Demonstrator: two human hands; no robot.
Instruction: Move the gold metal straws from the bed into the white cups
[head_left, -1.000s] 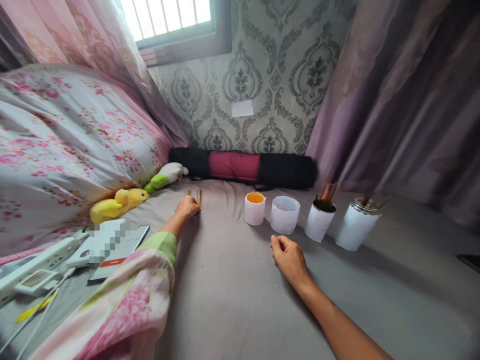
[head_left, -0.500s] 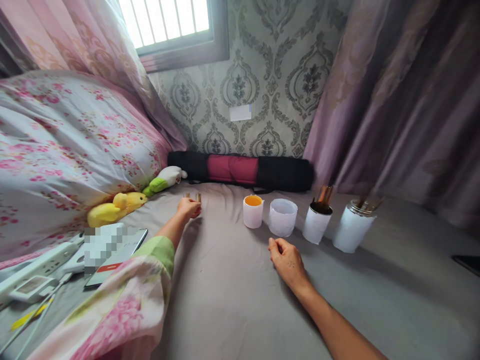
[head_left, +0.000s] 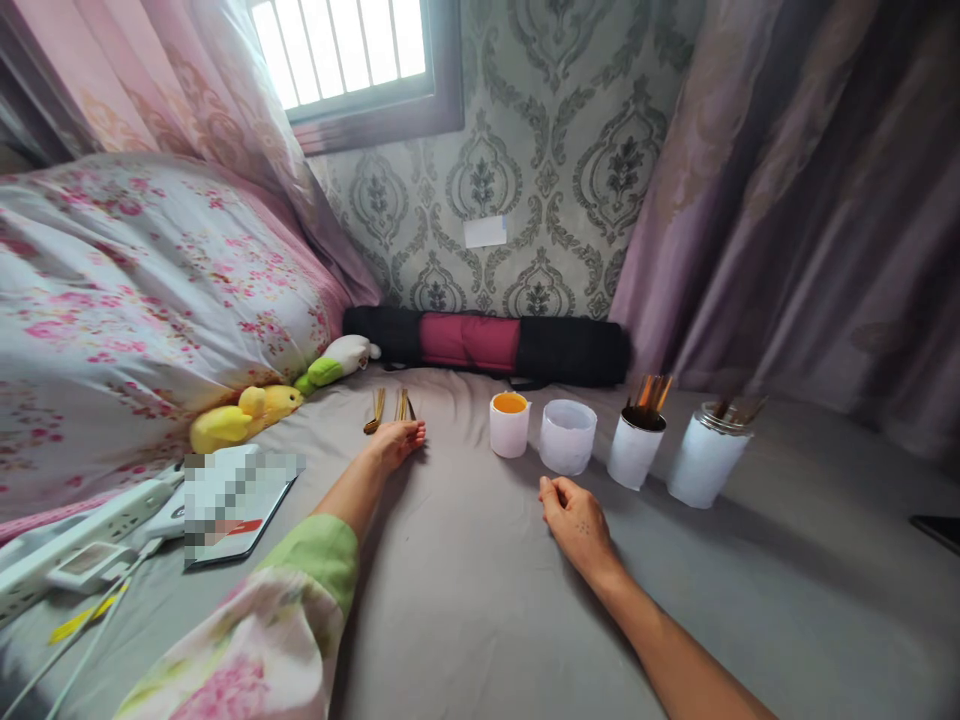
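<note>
My left hand [head_left: 400,443] is just in front of two small groups of thin golden cutlery lying on the grey sheet. Its fingers are loosely bent and apart, with nothing visible in them. The left group [head_left: 376,408] ends in a dark spoon-like bowl, while the right group [head_left: 403,404] lies against the hand, which partly hides it. My right hand [head_left: 576,522] rests on the sheet, fingers curled in and nothing showing in them. Beyond it stand a white cup with an orange inside [head_left: 509,430] and a translucent white cup [head_left: 568,440].
To the right stand two white-wrapped containers: one [head_left: 636,452] with copper-coloured sticks, another [head_left: 705,462] with thin utensils. A black and red roll [head_left: 469,342] lies along the wall. Plush toys [head_left: 225,428], a phone [head_left: 244,535] and a power strip [head_left: 112,530] are at left.
My left hand has drawn back from over the cutlery and slightly right, uncovering both groups. My right hand stays in place. The view has shifted slightly.
</note>
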